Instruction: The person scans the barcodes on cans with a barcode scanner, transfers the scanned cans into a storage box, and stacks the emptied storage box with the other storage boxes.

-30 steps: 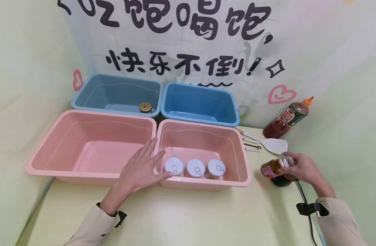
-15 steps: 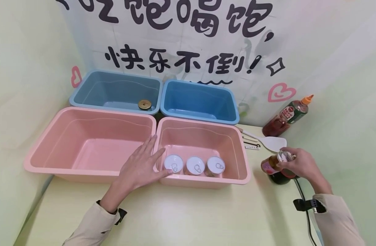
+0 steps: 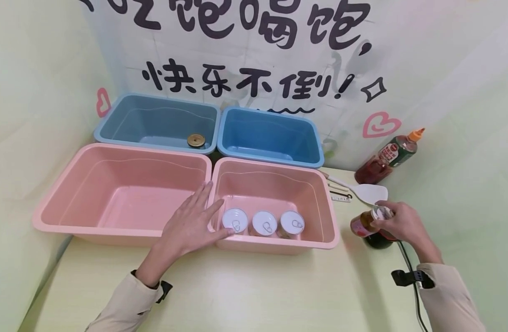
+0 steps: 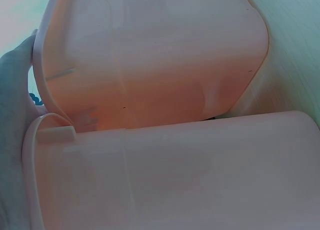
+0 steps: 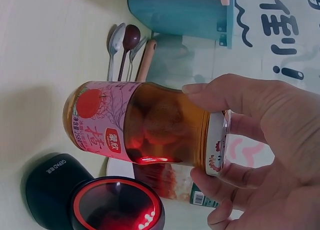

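Note:
The left hand point(image 3: 189, 226) lies with fingers spread across the adjoining rims of the two pink bins, its thumb on the front rim of the right pink bin point(image 3: 274, 171). Three cans with ring-pull lids, one of them a middle can point(image 3: 264, 224), stand in that bin. At the right, the right hand point(image 3: 405, 223) grips a glass jar point(image 3: 363, 224) by its white lid. Seen from the right wrist, the jar point(image 5: 155, 122) has a pink label and amber contents, and is held above a black device point(image 5: 55, 190) with a red ring.
Two blue bins, left point(image 3: 154, 147) and right point(image 3: 270, 161), stand behind the pink ones. A round-lidded jar point(image 3: 196, 141) is in the left blue bin. A white spatula point(image 3: 371, 193), small utensils and a sauce bottle point(image 3: 386, 159) are at the right, beside a black cable point(image 3: 415, 295).
The right hand and the jar have shifted slightly left. The left hand keeps its place on the bin rims. The head view has tilted a little.

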A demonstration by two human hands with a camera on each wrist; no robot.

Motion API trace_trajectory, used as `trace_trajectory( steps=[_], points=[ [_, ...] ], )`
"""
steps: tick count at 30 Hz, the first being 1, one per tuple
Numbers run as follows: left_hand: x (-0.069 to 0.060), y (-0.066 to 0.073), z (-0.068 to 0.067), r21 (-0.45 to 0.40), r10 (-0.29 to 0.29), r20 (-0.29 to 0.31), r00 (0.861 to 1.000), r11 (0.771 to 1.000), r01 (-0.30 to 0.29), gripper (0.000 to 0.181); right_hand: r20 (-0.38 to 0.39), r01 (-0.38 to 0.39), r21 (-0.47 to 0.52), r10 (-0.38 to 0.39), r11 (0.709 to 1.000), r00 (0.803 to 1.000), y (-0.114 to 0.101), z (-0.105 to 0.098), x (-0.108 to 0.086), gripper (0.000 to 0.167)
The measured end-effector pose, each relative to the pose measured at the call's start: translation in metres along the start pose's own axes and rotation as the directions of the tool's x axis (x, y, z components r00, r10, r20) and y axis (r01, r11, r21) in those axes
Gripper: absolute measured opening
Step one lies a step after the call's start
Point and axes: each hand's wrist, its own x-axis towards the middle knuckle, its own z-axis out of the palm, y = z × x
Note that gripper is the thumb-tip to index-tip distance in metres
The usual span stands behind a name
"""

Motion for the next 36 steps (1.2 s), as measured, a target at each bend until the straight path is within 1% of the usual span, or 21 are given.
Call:
trace_trajectory(
  steps=[8,13,18,21,23,28,34,36],
  points=[
    [0.002,-0.001,-0.004,0.009,0.001,-0.014,1.000,1.000,-0.001,0.089,-0.014,0.002,0.009,-0.002,1.000,1.000,-0.001,0.000,0.002,0.056],
    [0.002,-0.001,-0.006,0.012,-0.002,-0.021,1.000,1.000,0.002,0.090,-0.019,0.011,0.027,-0.010,1.000,1.000,-0.005,-0.006,0.001,0.058],
    [0.000,0.000,-0.005,0.006,-0.009,-0.005,1.000,1.000,0.009,0.090,-0.035,0.006,0.082,-0.003,0.997,0.999,-0.019,-0.023,-0.001,0.058],
    [0.000,0.001,-0.005,0.008,-0.008,-0.005,1.000,1.000,0.008,0.089,-0.061,0.030,0.102,-0.024,0.994,0.998,-0.030,-0.039,0.002,0.055],
    [0.000,0.001,-0.004,0.009,-0.008,-0.007,1.000,1.000,0.008,0.089,-0.084,0.060,0.097,-0.052,0.994,0.995,-0.038,-0.050,0.005,0.055],
    [-0.002,0.001,-0.001,0.006,-0.006,-0.014,1.000,1.000,0.006,0.089,-0.151,0.113,0.088,-0.098,0.990,0.984,-0.061,-0.076,0.016,0.056],
    [-0.003,0.001,-0.001,0.016,0.002,-0.026,1.000,1.000,-0.001,0.089,-0.290,0.169,0.119,-0.129,0.978,0.948,-0.090,-0.095,0.036,0.057],
    [-0.003,0.000,-0.001,0.026,0.008,-0.039,0.999,1.000,-0.007,0.088,-0.308,0.181,0.148,-0.129,0.972,0.943,-0.100,-0.099,0.045,0.057]
  ],
)
